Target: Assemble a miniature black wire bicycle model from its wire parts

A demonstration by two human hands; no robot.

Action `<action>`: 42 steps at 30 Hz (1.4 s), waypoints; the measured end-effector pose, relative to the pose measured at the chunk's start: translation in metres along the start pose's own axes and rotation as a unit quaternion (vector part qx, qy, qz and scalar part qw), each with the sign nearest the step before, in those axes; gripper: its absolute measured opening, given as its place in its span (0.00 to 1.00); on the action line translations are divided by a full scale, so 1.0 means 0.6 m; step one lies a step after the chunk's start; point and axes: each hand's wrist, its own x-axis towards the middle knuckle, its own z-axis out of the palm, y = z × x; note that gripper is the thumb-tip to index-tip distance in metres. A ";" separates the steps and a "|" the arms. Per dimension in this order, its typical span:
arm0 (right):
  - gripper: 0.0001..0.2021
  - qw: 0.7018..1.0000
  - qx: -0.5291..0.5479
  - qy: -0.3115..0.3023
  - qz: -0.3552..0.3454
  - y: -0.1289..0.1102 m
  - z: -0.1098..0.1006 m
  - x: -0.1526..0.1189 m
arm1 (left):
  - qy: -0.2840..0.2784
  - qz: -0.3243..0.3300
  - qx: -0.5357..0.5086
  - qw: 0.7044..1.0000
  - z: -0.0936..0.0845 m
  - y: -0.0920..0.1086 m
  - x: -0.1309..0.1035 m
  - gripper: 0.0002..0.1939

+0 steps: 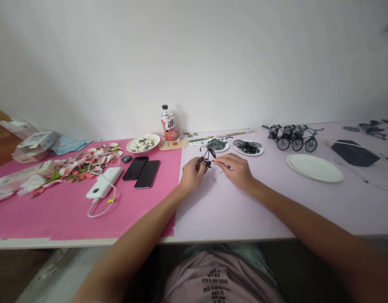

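Near the middle of the table, my left hand [192, 173] is closed round a small dark model bicycle part [208, 155], with a wheel and thin rods sticking up above the fingers. Just to its right, my right hand [235, 169] has thumb and forefinger pinched at the side of that part, on a tiny dark piece too small to name. Behind the hands are a small plate with green bicycle pieces [218, 144] and another with black pieces [249, 147]. Assembled model bicycles [296, 138] stand in a row at the back right.
On the pink left side lie two phones [147, 174], a white power bank [104, 183] with a cable, and artificial petals [83, 166]. A bottle [169, 125] and a bowl [143, 144] stand at the back. White oval plates [316, 168] and a dark block [354, 153] are at right.
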 end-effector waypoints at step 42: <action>0.12 0.987 -0.119 -0.105 -0.003 0.008 -0.006 0.004 | -0.022 0.030 0.063 0.997 0.006 -0.009 0.000 0.08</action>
